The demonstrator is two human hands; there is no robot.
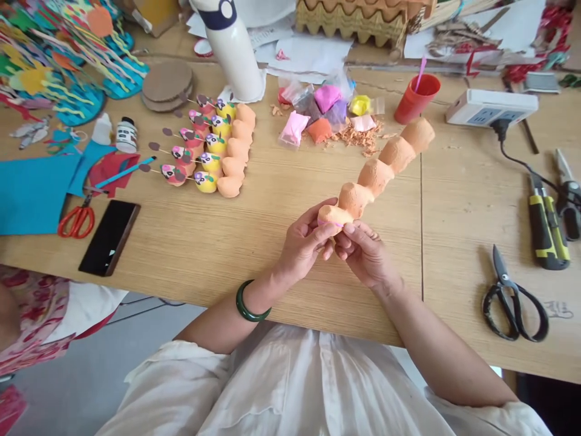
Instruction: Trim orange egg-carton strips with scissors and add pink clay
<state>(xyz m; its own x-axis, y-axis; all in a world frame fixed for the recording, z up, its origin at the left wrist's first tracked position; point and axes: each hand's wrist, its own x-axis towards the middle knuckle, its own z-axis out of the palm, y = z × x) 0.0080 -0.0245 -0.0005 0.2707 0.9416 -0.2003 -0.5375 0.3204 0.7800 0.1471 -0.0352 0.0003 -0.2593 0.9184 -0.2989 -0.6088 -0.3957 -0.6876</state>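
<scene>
An orange strip cut from an egg carton (376, 175), with a row of rounded humps, slants up and to the right over the table. My left hand (305, 242) pinches its near end from the left, thumb along the edge. On the other side of that same end, my right hand (365, 251) grips with thumb and bent fingers. A thin pink line shows along the rim between my thumbs; what it is made of I cannot tell. The undersides of the strip are hidden.
Decorated yellow and red carton strips (211, 142) stand left of the middle. Behind lie colored clay packets (327, 109), a red cup (417, 100) and a power strip (492, 108). Black scissors (515, 303) lie at right, a phone (109, 237) at left. Another person's sleeve (34, 315) shows lower left.
</scene>
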